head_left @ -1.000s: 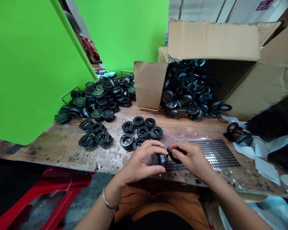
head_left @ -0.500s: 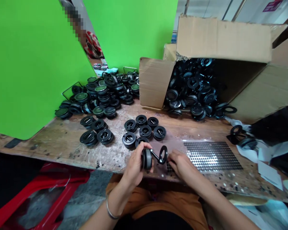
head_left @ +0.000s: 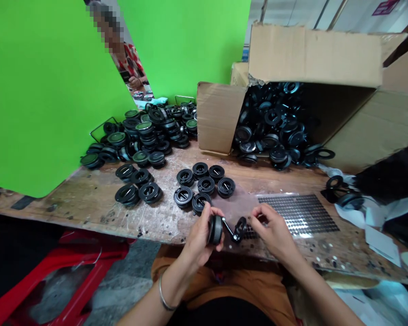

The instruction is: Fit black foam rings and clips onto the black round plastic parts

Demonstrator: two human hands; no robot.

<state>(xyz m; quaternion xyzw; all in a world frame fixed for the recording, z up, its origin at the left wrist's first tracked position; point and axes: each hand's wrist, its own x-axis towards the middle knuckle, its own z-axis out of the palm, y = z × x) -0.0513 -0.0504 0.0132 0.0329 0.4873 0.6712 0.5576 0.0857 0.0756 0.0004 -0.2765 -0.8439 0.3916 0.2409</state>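
My left hand [head_left: 197,240] is wrapped round a black disc-shaped part with a ribbed grey rim [head_left: 217,229], held on edge above the table's front. A thin hinged arm [head_left: 229,229] sticks out of it to the right and ends in a black ring [head_left: 240,226]. My right hand [head_left: 274,230] hovers just right of that ring, thumb and forefinger pinched together. Whatever is between those fingertips is too small to make out. Beneath and beyond the right hand lies a clear sheet of small black round dots [head_left: 306,212].
Similar discs stand in two groups, one just beyond my left hand [head_left: 206,186] and one farther left [head_left: 151,193]. A large pile [head_left: 144,131] rests against the green partition [head_left: 47,90]. An open cardboard box [head_left: 221,117] spills more discs. A co-worker sits behind the partition.
Both hands have shifted right, the left one carrying the disc part. My right hand has lifted off the dot sheet's near left edge, fingers pinched. The ring has turned.
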